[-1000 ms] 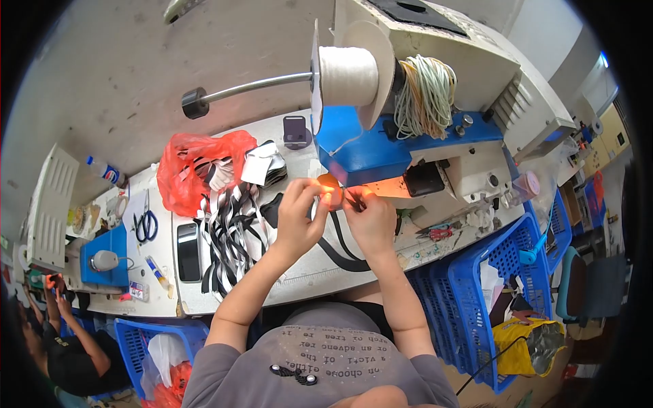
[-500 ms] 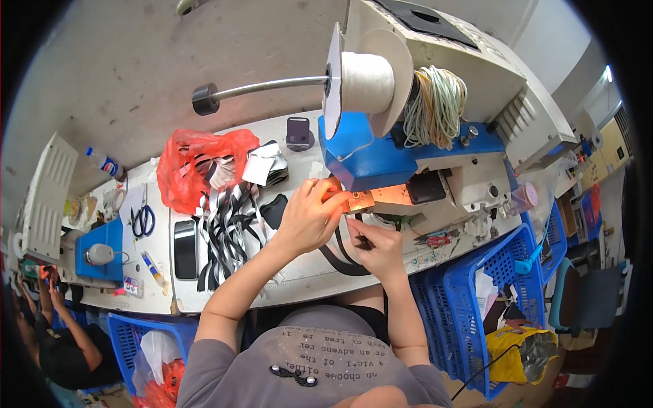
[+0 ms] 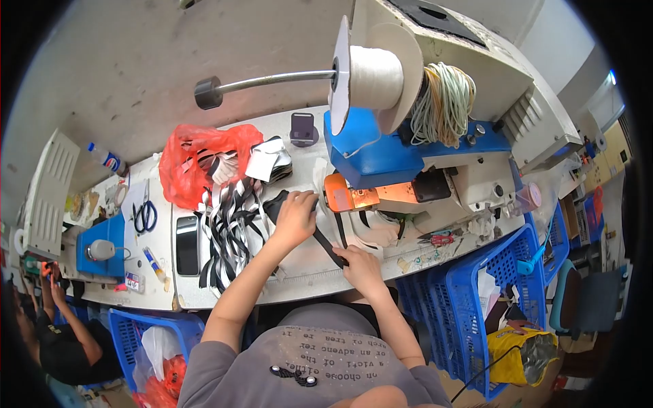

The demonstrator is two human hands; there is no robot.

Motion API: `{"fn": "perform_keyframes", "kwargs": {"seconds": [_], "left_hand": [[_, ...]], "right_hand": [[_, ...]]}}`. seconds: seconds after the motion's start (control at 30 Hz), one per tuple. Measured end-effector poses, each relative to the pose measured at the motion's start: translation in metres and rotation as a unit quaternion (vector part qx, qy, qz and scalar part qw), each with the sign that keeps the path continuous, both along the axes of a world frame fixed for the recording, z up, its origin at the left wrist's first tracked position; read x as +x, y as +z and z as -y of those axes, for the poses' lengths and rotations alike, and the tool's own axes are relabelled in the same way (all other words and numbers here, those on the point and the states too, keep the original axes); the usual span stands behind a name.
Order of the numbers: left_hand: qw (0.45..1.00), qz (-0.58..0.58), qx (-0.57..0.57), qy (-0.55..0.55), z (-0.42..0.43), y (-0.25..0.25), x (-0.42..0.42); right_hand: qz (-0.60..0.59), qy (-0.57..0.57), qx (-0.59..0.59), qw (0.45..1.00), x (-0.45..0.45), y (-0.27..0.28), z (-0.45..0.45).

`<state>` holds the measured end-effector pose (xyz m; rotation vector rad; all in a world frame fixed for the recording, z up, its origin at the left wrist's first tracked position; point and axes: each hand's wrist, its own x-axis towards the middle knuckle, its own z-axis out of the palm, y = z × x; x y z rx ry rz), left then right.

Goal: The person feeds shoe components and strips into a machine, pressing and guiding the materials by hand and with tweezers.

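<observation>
A black strap (image 3: 328, 246) stretches between my two hands over the front of the white worktable. My left hand (image 3: 295, 219) is closed at its upper end, beside a small black fabric piece (image 3: 275, 204); its fingertips are partly hidden. Lower down, my right hand (image 3: 361, 269) pinches the strap with thumb and fingers near the table's front edge. Behind them is the sewing machine (image 3: 377, 163), its blue head above a lit orange work area (image 3: 348, 197). Another narrow black strip (image 3: 341, 230) hangs below that lit area.
To the left lie a bundle of black and white ribbons (image 3: 231, 238), a phone (image 3: 188, 246), scissors (image 3: 144, 216) and a red plastic bag (image 3: 204, 166). A thread spool (image 3: 375, 78) overhangs the machine. Blue crates (image 3: 469, 285) stand at right. Another person (image 3: 71, 347) sits far left.
Both hands have come away from the lit sewing area. My left hand moved left and down, my right hand slightly down, and the black strap is now drawn out between them.
</observation>
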<state>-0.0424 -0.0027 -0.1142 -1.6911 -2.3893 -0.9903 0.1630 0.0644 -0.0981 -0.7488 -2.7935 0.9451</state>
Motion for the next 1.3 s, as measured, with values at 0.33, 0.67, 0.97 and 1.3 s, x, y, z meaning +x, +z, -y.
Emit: {"fn": "perform_keyframes", "kwargs": {"seconds": [0.33, 0.67, 0.97, 1.3], "left_hand": [[0.972, -0.014, -0.232, 0.025, -0.018, -0.014, -0.017], [0.905, 0.396, -0.045, -0.152, 0.03, 0.122, 0.039], [0.986, -0.037, 0.161, -0.032, -0.006, 0.097, 0.063], [0.978, -0.189, 0.085, -0.005, 0.0, 0.094, 0.07]], "right_hand": [[0.057, 0.041, 0.005, 0.998, 0.004, -0.005, 0.006], [-0.34, -0.06, -0.226, 0.911, -0.005, 0.044, 0.006], [-0.253, -0.134, -0.129, 0.949, -0.01, 0.089, -0.034], [-0.191, -0.09, -0.02, 0.977, -0.016, 0.112, -0.046]]}}
